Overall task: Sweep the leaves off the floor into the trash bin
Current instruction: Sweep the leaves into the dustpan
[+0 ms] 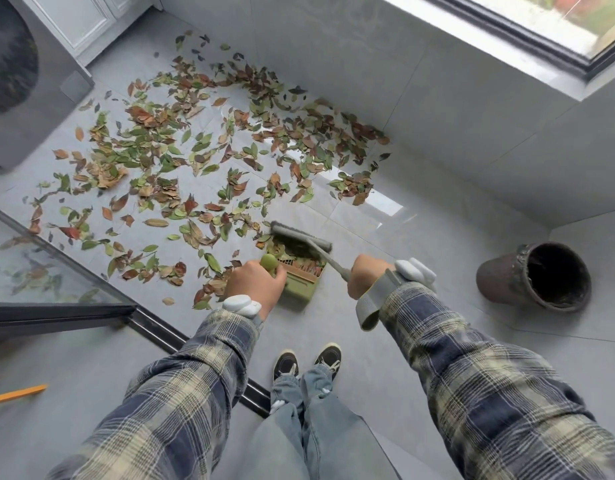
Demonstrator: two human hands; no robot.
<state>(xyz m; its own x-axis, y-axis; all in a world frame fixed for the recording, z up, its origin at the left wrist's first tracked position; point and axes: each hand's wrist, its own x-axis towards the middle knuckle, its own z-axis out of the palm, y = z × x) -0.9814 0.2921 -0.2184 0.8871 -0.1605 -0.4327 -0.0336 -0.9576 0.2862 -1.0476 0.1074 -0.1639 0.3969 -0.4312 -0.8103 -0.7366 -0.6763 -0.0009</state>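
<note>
Green and brown leaves (202, 147) lie scattered over the grey tiled floor, from the far wall down to my hands. My left hand (255, 284) grips the handle of a green dustpan (300, 284) that rests on the floor with some leaves inside it. My right hand (366, 277) holds the grey handle of a broom, whose grey head (300, 235) lies across the dustpan's far edge, over the leaves. A dark round trash bin (538, 277) stands to the right, its mouth open and its inside dark.
A grey wall runs along the right under a window sill (506, 53). A dark door track (153, 322) and a glass panel (29, 265) lie at the left. A grey appliance (25, 84) stands far left. My feet (307, 363) are below the dustpan. An orange stick (16, 394) lies at the lower left.
</note>
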